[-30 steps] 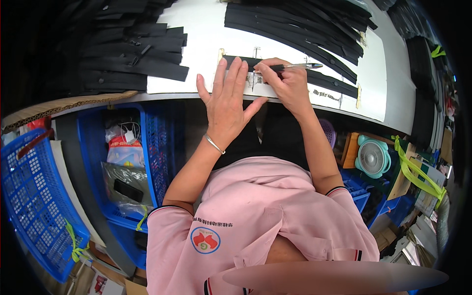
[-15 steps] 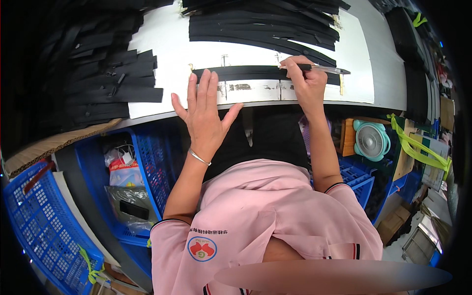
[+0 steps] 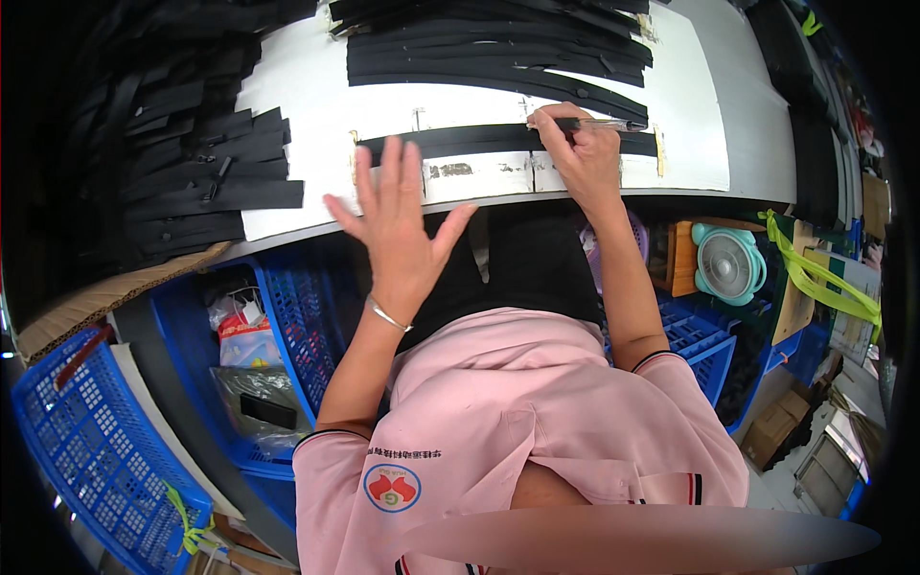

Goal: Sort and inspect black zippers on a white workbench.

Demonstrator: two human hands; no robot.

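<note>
From the worker's seat, twelve o'clock pointing straight ahead, the pink shirt [image 3: 537, 431] was nearest me. On its left chest sat a round badge [image 3: 392, 488], blue-ringed with a red motif, with a line of dark lettering above.

At eleven o'clock the left hand [image 3: 393, 230] was spread, its blurred fingertips at the left end of a black strip [image 3: 470, 142]; I couldn't tell whether they pressed down. Toward one o'clock the right hand [image 3: 583, 158] pinched a pen [image 3: 609, 124] over the strip's upper edge, its tip hidden.

The strip lay across twelve on a white board [image 3: 698, 163]. A second earlier the pen had been beside the left hand; now it was by the farther right tick mark, suggesting the marking had advanced along the strip. Dark smudges on the board were unreadable.

More strips [image 3: 489, 57] lay beyond, at twelve.
</note>
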